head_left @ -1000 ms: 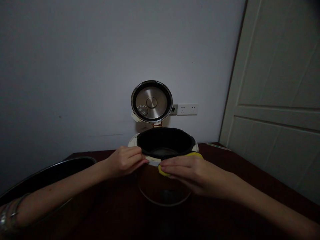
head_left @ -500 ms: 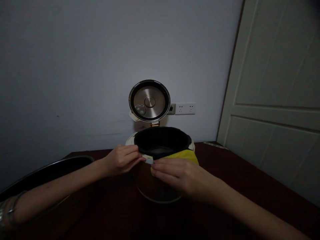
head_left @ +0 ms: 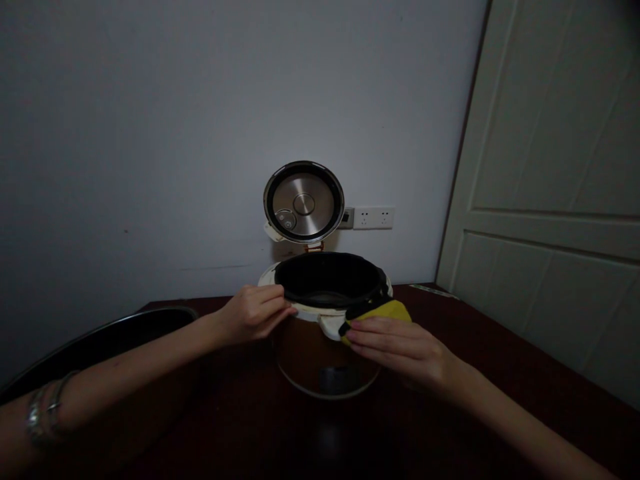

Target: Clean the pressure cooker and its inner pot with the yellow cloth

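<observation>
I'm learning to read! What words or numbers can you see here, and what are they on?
None can be read.
The rice cooker has a dark front panel, too dim to read.
Its open lid is bare metal with no legible marks.
The wall socket shows only holes.
The yellow cloth under the right hand is plain.

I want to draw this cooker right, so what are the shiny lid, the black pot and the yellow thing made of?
The lid looks like brushed steel inside, grey with a soft sheen. The black pot is probably coated metal, matt and dark. The yellow thing under the right hand seems a soft sponge or cloth, dull, without shine.
</observation>
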Action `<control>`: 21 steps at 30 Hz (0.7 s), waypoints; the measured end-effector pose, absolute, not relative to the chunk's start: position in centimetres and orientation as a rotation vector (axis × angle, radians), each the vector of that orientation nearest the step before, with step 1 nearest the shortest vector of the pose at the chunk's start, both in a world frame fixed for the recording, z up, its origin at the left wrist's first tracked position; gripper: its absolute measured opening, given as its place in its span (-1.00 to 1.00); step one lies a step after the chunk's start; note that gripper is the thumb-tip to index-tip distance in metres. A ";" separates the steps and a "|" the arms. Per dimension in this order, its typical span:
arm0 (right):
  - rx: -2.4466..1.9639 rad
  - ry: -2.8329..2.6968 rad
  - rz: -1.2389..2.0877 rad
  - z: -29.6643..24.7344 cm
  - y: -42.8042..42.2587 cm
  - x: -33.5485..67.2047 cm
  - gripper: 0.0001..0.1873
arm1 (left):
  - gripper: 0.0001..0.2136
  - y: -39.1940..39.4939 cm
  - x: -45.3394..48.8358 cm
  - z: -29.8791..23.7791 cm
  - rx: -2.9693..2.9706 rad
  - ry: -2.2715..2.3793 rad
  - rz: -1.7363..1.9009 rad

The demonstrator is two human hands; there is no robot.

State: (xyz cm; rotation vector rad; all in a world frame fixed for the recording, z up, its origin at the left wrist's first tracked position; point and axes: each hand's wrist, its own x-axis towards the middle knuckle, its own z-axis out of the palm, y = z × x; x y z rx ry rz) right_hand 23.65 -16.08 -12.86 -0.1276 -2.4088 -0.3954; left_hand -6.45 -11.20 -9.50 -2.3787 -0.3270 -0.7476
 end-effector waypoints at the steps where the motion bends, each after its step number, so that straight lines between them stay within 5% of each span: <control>1: -0.140 -2.410 -0.395 -12.7 -16.3 22.8 -0.63 | -0.82 -11.2 -6.4 -9.5 -2.371 -0.324 -0.756; 21: -0.186 -2.298 -0.086 -12.4 -15.5 22.7 -0.58 | -0.80 -12.0 -6.2 -9.2 -2.449 -0.436 -0.717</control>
